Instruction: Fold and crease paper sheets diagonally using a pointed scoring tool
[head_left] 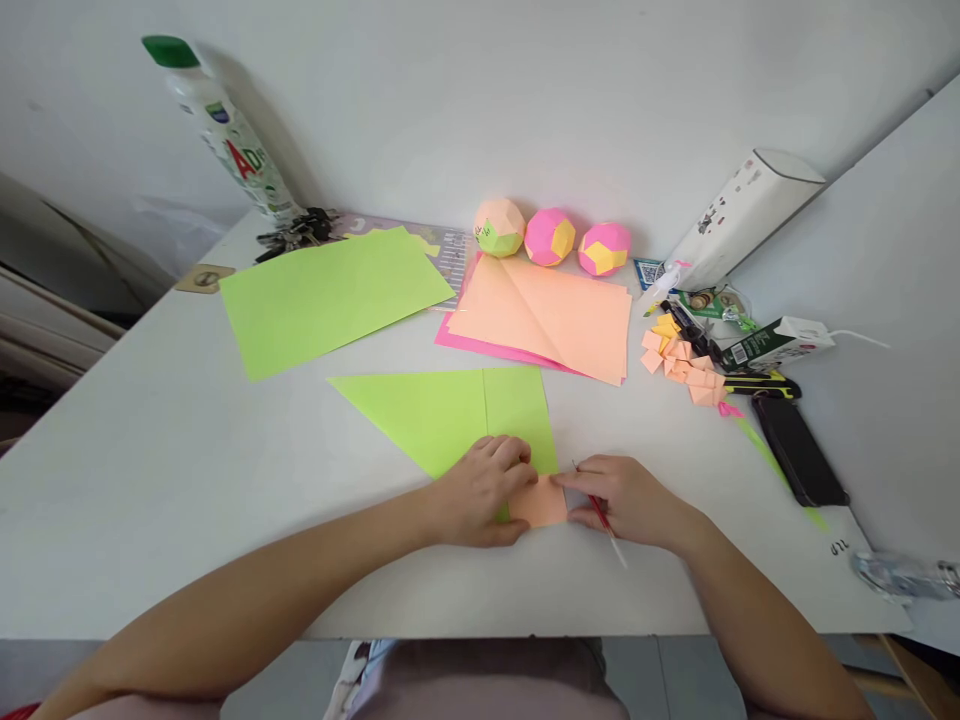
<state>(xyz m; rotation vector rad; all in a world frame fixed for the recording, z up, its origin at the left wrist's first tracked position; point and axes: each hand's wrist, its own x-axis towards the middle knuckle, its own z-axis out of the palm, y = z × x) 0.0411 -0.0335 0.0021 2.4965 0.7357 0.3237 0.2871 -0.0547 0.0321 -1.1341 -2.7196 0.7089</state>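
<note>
A small peach paper piece [541,503] lies over the near edge of a light green paper sheet [420,415], which has a crease and a pointed left end. My left hand [480,490] rests on both papers, its fingers curled and its thumb at the peach piece's near left edge. At the right edge of that piece, my right hand [619,495] touches the upper corner with its index finger, the thumb lower down. A thin red and white pen [598,512] is tucked in the right hand, slanting across its fingers.
Behind lie another green sheet [337,300] and stacked peach sheets [547,315]. Several faceted paper balls [550,237] line the wall. Folded peach pieces [682,365], a small carton [776,343] and a black phone [799,450] sit at right. A spray can [232,140] stands back left.
</note>
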